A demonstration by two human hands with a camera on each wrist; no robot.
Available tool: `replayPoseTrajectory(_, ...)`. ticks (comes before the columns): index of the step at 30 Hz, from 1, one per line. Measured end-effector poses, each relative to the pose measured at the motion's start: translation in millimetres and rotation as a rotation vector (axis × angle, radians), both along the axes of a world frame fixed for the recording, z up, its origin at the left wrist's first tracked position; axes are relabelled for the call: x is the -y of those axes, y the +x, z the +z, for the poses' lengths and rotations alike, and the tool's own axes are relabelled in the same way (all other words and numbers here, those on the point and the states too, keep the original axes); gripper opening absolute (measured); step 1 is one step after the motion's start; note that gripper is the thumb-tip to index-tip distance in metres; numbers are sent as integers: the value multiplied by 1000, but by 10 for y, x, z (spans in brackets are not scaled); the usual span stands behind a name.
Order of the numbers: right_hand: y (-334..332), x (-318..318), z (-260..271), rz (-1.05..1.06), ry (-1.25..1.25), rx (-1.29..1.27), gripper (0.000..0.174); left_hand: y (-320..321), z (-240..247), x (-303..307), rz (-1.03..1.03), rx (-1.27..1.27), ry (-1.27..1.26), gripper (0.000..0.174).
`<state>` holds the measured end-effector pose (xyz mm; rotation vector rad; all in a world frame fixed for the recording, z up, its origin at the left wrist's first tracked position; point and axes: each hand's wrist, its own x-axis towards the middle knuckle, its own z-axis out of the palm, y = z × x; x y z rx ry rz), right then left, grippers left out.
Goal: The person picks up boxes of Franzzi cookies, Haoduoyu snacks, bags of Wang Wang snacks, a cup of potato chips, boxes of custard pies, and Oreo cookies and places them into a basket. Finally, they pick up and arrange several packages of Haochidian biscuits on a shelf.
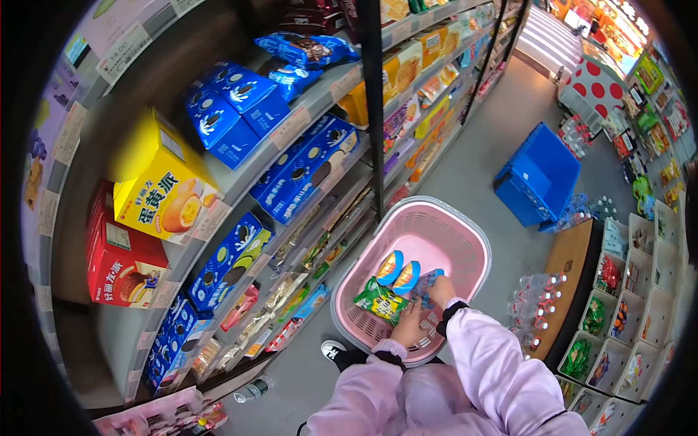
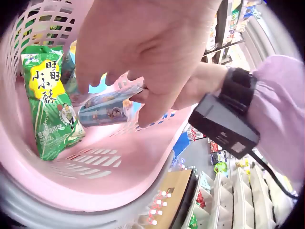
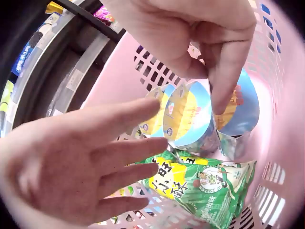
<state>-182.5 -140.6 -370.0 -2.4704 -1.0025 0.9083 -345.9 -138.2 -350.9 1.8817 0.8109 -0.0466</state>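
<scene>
My right hand (image 1: 440, 292) pinches a blue snack carton (image 3: 247, 107) by its upper part, inside a pink basket (image 1: 476, 236). The left hand (image 1: 411, 327) is beside it, low at the basket's near side. In the right wrist view the left hand's fingers are spread and straight, fingertips overlapping the other cartons. Two more blue and yellow cartons with rounded tops, one (image 1: 390, 267) beside the other (image 1: 408, 277), stand in the basket. A green snack bag (image 1: 381, 301) with yellow lettering lies against them, nearest the left hand.
Shelves of boxed snacks rise on the left, with a yellow box (image 1: 160, 182) and blue boxes (image 1: 233, 109). A blue crate (image 1: 538, 174) is on the floor ahead. Bottled water (image 1: 534, 305) stands at the right by white bins (image 1: 585, 356). One bottle (image 1: 252, 390) lies on the floor.
</scene>
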Motion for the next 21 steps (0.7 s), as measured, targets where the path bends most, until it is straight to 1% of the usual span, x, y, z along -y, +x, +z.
replayPoseTrajectory(1,-24,-59,-51,-22,-28,9,23,-64,-2,-22,0,10,14,91)
replayPoseTrajectory(2,-27,-71,-198,-45,-57,19,23,-141,109,-56,23,52,-28,88)
replayPoseTrajectory(3,-37,-99,-252,-66,-88,28,23,-213,204,-84,49,57,-45,88)
replayPoseTrajectory(4,-42,-118,-305,-93,-156,-54,23,-287,301,-101,74,61,-64,88)
replayPoseTrajectory(5,-80,-148,-248,-71,-143,-67,23,-362,404,-115,99,66,-84,88)
replayPoseTrajectory(7,-140,-209,-66,-28,-113,-90,23,-509,549,-143,127,75,-66,83)
replayPoseTrajectory(8,-182,-223,-124,-129,-101,-109,26,-590,574,-138,142,98,-52,82)
replayPoseTrajectory(9,-198,-228,-185,-109,-95,-105,27,-655,642,-144,158,121,-39,81)
replayPoseTrajectory(10,-204,-227,-240,-89,-88,-100,28,-716,714,-142,176,85,-43,76)
replayPoseTrajectory(11,-211,-221,-296,-70,-81,-95,29,-769,791,-134,195,87,-47,76)
replayPoseTrajectory(12,-213,-207,-374,-77,-48,-150,26,-819,856,-130,216,91,-49,75)
replayPoseTrajectory(13,-203,-198,-440,-37,-79,-168,27,-869,893,-135,238,96,-47,75)
replayPoseTrajectory(14,-192,-180,-518,40,-47,-155,29,-942,777,-98,224,132,70,73)
replayPoseTrajectory(15,-171,-158,-630,123,-9,-142,32,-991,778,-50,236,132,58,72)
replayPoseTrajectory(17,-30,-41,-1427,294,152,-163,36,-1082,846,-63,282,132,64,71)
replayPoseTrajectory(18,83,75,-1741,342,205,-168,37,-1116,936,-72,298,148,59,70)
replayPoseTrajectory(19,96,-17,-1882,391,257,-175,39,-1174,1000,-97,289,112,-16,66)
replayPoseTrajectory(20,53,-139,-1547,672,173,-7,42,-1239,958,-95,265,125,41,62)
replayPoseTrajectory(21,87,-89,-1115,937,87,180,45,-1317,921,-113,234,135,94,58)
